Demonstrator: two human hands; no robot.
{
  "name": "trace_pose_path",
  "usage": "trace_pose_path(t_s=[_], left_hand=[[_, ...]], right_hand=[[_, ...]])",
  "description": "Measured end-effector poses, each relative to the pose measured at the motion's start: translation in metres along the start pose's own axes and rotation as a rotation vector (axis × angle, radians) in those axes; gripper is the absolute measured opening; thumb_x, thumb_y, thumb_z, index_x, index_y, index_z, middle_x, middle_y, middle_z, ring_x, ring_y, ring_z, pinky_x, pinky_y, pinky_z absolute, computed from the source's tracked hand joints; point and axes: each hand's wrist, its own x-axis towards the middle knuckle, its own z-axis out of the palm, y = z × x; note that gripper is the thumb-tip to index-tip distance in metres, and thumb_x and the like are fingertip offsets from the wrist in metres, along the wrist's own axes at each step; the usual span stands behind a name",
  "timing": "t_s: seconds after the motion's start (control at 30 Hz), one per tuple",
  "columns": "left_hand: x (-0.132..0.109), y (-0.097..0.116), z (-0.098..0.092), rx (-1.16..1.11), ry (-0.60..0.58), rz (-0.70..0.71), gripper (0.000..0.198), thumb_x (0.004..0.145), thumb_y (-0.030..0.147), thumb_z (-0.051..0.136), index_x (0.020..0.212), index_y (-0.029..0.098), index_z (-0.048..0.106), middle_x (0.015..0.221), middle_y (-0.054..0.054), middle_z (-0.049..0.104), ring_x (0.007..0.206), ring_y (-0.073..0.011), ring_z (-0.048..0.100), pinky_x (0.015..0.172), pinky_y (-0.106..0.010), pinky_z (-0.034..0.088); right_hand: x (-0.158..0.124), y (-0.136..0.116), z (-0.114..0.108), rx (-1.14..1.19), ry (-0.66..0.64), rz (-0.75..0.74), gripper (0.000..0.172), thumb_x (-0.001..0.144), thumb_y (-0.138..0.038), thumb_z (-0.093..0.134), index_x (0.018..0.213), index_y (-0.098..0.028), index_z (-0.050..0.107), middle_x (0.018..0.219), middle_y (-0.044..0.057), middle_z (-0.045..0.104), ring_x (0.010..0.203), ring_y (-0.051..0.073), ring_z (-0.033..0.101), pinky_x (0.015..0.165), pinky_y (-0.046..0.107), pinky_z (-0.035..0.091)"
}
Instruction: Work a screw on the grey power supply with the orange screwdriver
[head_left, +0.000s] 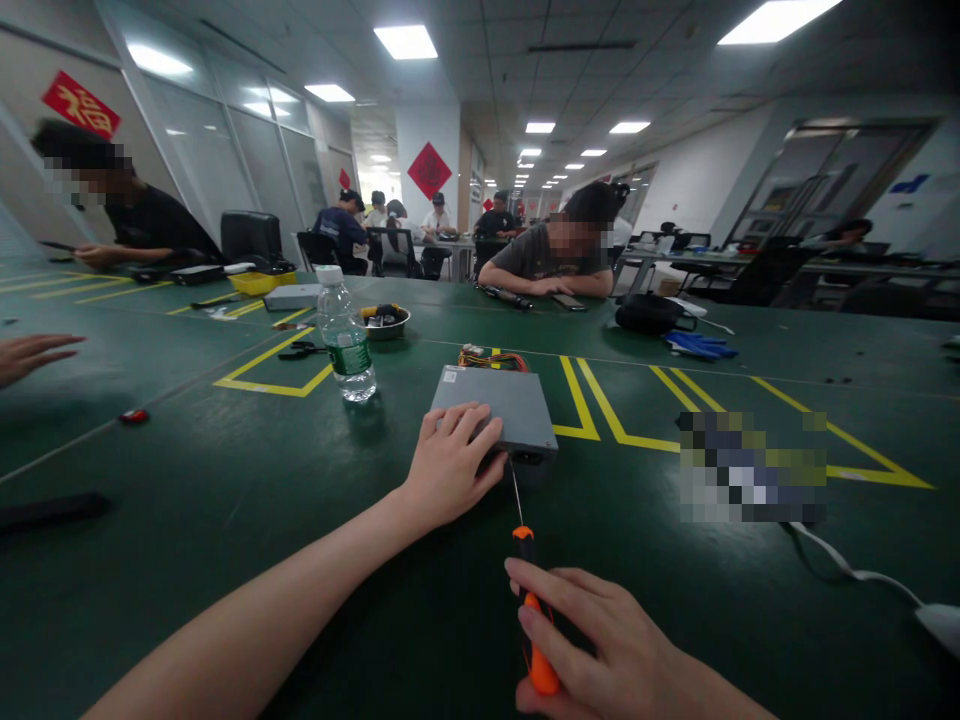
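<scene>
A grey metal computer power supply [517, 400] lies on the green table, its socket side toward me. My left hand [459, 455] grips its near left corner, fingers over the top and thumb along the front face. My right hand [585, 630] is closed around the handle of an orange and black screwdriver [523, 540]. The thin shaft points away from me, and its tip reaches the front face beside my left thumb. Whether the tip sits in a screw is too small to tell. Coloured cables [491, 358] bunch behind the power supply.
A water bottle [346, 345] stands left of the power supply, near a metal bowl [390, 325] of tools. Blue gloves [701, 346] and a black case [649, 312] lie far right. Another person's hand [37, 355] enters at left; a person [559, 255] leans on the table opposite.
</scene>
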Motion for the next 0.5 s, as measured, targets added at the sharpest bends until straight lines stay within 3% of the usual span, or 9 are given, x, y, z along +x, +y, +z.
trace_pose_path(t_s=[0.17, 0.37, 0.5], left_hand=[[-0.0002, 0.0000, 0.0000, 0.005, -0.012, -0.005, 0.030, 0.087, 0.037, 0.044, 0.111, 0.022, 0.053, 0.120, -0.007, 0.055, 0.114, -0.0249, 0.045, 0.089, -0.042, 0.032], [0.0001, 0.0004, 0.0003, 0.008, 0.011, 0.001, 0.030, 0.085, 0.034, 0.046, 0.111, 0.022, 0.054, 0.119, -0.008, 0.056, 0.113, -0.0256, 0.046, 0.088, -0.042, 0.033], [0.0002, 0.0002, 0.0006, 0.008, 0.007, 0.001, 0.030, 0.086, 0.035, 0.046, 0.111, 0.023, 0.054, 0.119, -0.008, 0.056, 0.113, -0.0256, 0.046, 0.089, -0.042, 0.032]], right_hand=[[0.0019, 0.0019, 0.0009, 0.003, 0.054, -0.013, 0.030, 0.092, -0.041, 0.045, 0.100, -0.014, 0.055, 0.105, 0.017, 0.064, 0.092, 0.017, 0.064, 0.077, 0.026, 0.052], [0.0031, 0.0027, -0.0062, -0.018, -0.156, -0.017, 0.035, 0.090, -0.041, 0.045, 0.119, -0.022, 0.051, 0.119, 0.017, 0.057, 0.101, 0.023, 0.061, 0.076, 0.031, 0.053], [0.0053, -0.0002, -0.0067, -0.023, -0.099, -0.035, 0.025, 0.092, -0.035, 0.044, 0.107, -0.019, 0.057, 0.113, 0.016, 0.060, 0.094, 0.019, 0.063, 0.077, 0.027, 0.052]])
